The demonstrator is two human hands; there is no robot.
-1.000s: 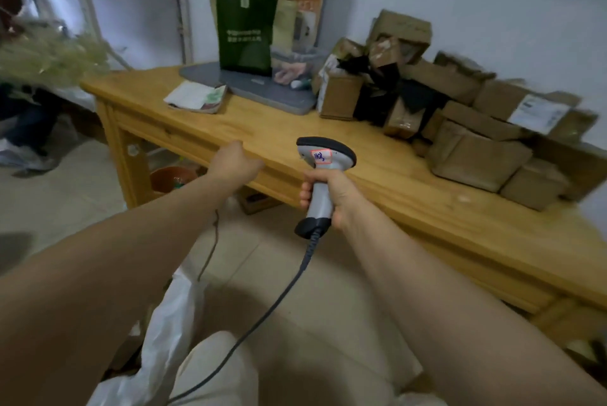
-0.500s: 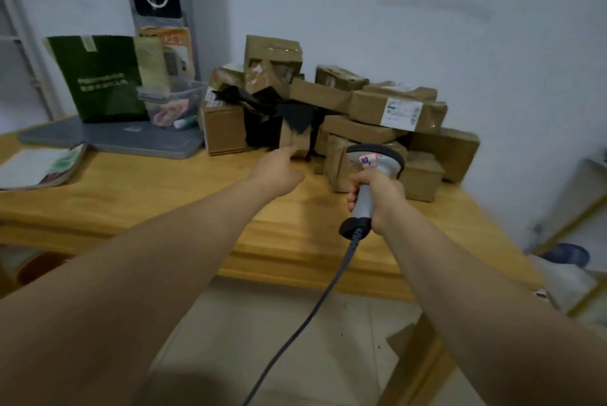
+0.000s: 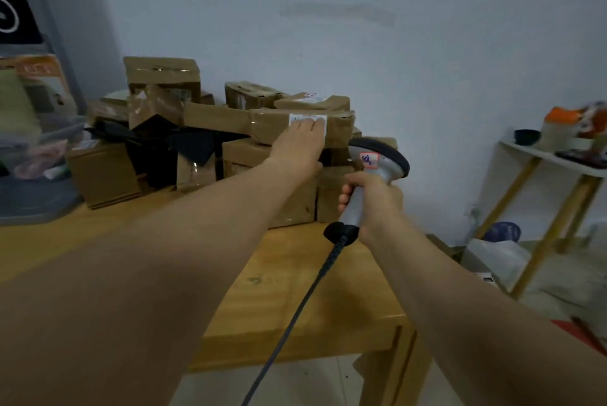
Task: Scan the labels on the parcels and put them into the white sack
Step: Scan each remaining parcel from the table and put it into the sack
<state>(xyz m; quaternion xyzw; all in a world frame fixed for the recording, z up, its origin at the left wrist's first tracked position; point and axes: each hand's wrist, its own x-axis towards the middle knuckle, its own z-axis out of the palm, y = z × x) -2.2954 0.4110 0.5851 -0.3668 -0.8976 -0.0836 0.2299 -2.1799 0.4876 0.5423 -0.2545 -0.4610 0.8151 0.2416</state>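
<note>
A heap of brown cardboard parcels (image 3: 157, 130) is stacked against the wall at the back of the wooden table (image 3: 295, 300). My left hand (image 3: 300, 146) lies with straight fingers on one long parcel (image 3: 262, 125), covering part of its white label (image 3: 307, 118). My right hand (image 3: 372, 200) grips the handle of a grey barcode scanner (image 3: 377, 162), whose head is just right of that parcel; its dark cable (image 3: 295, 313) hangs down over the table edge. The white sack is out of view.
Black bags (image 3: 193, 143) lie among the parcels. A clear plastic box (image 3: 36, 146) and a grey tray (image 3: 29, 202) stand at the left. At the right is a low white shelf with yellow legs (image 3: 542, 195), with bags under it.
The view swung right and closer to the table. My left hand reached forward from above the table onto the labelled parcel. My right hand moved up beside it with the scanner.
</note>
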